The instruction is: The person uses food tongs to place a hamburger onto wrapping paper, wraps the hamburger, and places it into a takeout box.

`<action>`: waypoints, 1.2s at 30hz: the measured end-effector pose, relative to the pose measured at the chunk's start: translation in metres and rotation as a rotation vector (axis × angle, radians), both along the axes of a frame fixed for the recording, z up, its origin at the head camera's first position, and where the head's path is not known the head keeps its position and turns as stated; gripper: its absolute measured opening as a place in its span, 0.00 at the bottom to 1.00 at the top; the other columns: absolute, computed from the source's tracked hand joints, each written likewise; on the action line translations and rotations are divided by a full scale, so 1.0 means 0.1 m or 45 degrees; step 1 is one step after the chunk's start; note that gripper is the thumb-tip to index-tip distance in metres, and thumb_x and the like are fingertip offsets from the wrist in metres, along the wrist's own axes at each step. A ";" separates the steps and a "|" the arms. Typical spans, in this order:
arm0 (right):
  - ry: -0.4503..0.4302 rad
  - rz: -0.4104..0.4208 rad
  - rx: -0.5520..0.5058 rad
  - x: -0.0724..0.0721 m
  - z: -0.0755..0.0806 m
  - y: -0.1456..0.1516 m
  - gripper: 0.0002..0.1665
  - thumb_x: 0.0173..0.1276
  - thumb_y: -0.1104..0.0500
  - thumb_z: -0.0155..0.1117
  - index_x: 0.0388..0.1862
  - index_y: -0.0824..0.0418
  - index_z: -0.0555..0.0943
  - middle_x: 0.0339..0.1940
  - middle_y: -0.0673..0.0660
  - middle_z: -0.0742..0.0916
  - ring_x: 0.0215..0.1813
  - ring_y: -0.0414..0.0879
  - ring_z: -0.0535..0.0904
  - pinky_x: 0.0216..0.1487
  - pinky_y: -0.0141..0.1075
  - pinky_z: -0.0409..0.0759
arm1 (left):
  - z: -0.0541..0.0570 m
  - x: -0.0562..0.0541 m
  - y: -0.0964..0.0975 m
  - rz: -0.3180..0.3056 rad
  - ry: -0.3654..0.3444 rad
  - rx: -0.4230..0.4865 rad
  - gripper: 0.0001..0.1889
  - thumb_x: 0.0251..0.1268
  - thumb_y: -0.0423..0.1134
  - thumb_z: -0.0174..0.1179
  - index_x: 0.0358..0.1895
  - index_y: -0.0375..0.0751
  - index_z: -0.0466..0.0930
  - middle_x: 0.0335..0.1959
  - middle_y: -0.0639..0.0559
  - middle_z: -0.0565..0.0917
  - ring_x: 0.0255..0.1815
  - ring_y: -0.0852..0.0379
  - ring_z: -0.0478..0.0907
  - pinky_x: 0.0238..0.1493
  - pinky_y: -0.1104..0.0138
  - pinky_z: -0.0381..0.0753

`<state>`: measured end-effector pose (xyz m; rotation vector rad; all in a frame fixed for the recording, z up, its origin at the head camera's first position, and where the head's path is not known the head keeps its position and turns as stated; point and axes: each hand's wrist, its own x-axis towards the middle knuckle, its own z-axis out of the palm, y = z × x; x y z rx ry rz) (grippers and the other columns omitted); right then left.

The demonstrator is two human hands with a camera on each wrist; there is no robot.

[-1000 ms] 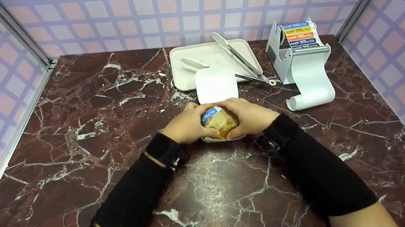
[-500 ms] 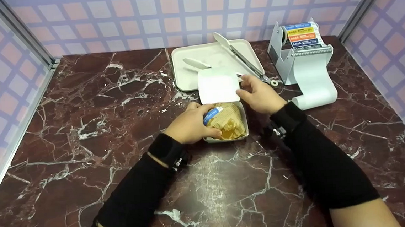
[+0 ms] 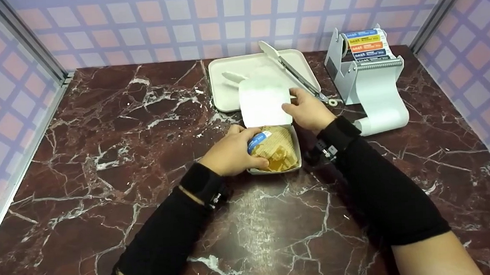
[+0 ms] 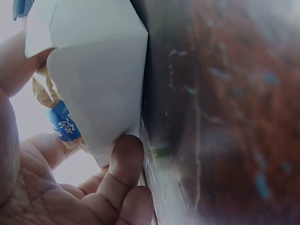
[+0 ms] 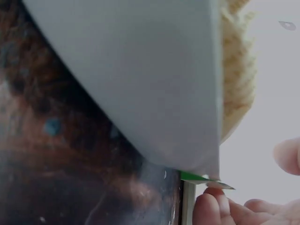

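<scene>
A burger wrapped in printed paper with a blue label sits in the base of a white clamshell box. The box's lid stands raised at the back. My left hand grips the wrapped burger from the left, thumb across its front. In the left wrist view, other fingers of this hand touch the outer wall of the box. At the lid's right edge is my right hand, thumb overlapping the lid. Its thumb and fingertips stay apart in the right wrist view.
Behind the box lies a white tray bearing tongs, whose ringed end juts past the tray's edge. A label dispenser with several colored rolls stands at the back right, its white strip curling onto the marbled table.
My right hand has let go of the wrapped burger and moved up and right to the lid's edge. My left hand keeps its hold, and the lid looks slightly more upright.
</scene>
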<state>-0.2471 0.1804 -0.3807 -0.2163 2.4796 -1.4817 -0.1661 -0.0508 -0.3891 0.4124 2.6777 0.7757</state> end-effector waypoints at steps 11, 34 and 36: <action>0.020 -0.043 -0.361 0.07 0.10 -0.04 0.32 0.82 0.63 0.54 0.80 0.67 0.61 0.68 0.70 0.81 0.63 0.54 0.82 0.69 0.46 0.82 | 0.00 -0.04 -0.02 0.007 -0.018 0.026 0.53 0.54 0.61 0.76 0.84 0.59 0.60 0.66 0.46 0.69 0.55 0.47 0.79 0.62 0.50 0.83; 0.217 0.248 -0.001 0.39 0.09 0.15 0.38 0.81 0.56 0.61 0.85 0.54 0.61 0.74 0.61 0.81 0.72 0.53 0.79 0.73 0.45 0.79 | 0.06 -0.10 -0.19 0.031 0.053 0.136 0.53 0.59 0.65 0.73 0.83 0.46 0.60 0.80 0.37 0.63 0.70 0.40 0.76 0.74 0.45 0.75; 0.214 0.285 0.032 0.40 0.09 0.18 0.40 0.80 0.57 0.62 0.86 0.54 0.59 0.74 0.63 0.81 0.71 0.54 0.81 0.71 0.45 0.80 | 0.08 -0.09 -0.23 0.042 -0.014 0.159 0.57 0.55 0.65 0.76 0.82 0.41 0.57 0.79 0.36 0.63 0.73 0.40 0.73 0.76 0.44 0.72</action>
